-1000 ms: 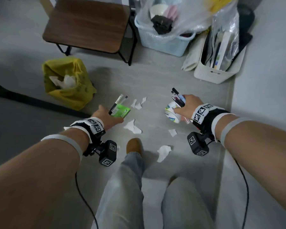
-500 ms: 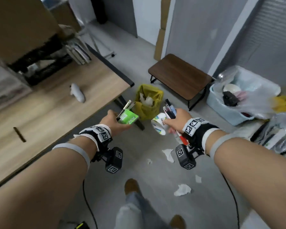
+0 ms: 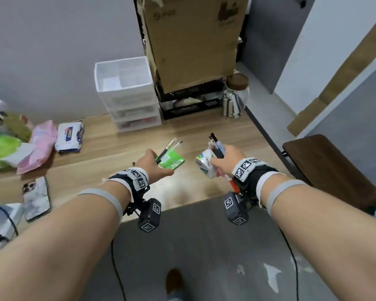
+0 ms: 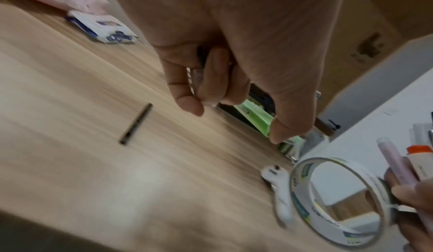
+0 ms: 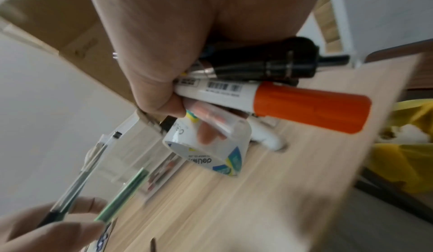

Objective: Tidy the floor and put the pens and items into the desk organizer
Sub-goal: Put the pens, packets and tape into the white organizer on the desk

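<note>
My left hand (image 3: 155, 162) grips a green packet (image 3: 172, 163) and two thin pens (image 3: 169, 148) above the wooden desk (image 3: 109, 146). My right hand (image 3: 223, 164) holds a white tape roll (image 3: 204, 163) together with a bundle of pens and markers (image 3: 215, 144). In the right wrist view the bundle shows an orange-capped marker (image 5: 309, 108) and a black marker (image 5: 269, 63) over the tape roll (image 5: 211, 146). The white drawer organizer (image 3: 126, 92) stands at the back of the desk with its top tray open. Both hands hover in front of it, apart from it.
A cardboard box (image 3: 191, 40) sits on a black crate (image 3: 189, 103) beside the organizer, with a glass jar (image 3: 237, 94) to the right. Wipe packs (image 3: 68, 135) and a phone (image 3: 36, 197) lie at left. A loose black pen (image 4: 136, 124) lies on the desk. Paper scraps (image 3: 271, 276) dot the floor.
The view has swung up from the floor to the desk. Both hands rose with their held items and now hover over the desk's front, facing the organizer.
</note>
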Demonstrator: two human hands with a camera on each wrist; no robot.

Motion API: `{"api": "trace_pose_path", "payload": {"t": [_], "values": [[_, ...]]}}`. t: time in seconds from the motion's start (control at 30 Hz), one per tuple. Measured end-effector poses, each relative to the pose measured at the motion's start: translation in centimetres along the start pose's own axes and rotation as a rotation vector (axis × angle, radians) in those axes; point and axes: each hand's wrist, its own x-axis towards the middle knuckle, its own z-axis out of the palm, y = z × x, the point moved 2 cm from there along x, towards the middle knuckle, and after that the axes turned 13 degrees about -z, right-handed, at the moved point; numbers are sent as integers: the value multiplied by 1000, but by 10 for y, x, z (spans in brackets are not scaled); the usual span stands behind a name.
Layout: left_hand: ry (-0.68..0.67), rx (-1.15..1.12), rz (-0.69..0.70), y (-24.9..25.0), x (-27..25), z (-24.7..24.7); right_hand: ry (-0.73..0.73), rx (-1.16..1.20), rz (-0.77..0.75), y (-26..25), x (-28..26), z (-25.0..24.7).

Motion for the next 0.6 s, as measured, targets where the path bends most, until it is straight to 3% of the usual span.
{"api": "trace_pose_path", "payload": {"t": [0.13, 0.33, 0.6], "values": [[19, -23, -117, -48, 50, -42, -109, 0, -43, -39, 64, 37], [26, -46, -253, -92, 98, -64, -182, 22, -134, -55, 145, 81], [34, -56, -431, -128, 143, -55, -413, -308, -398, -64, 226, 149]]}}
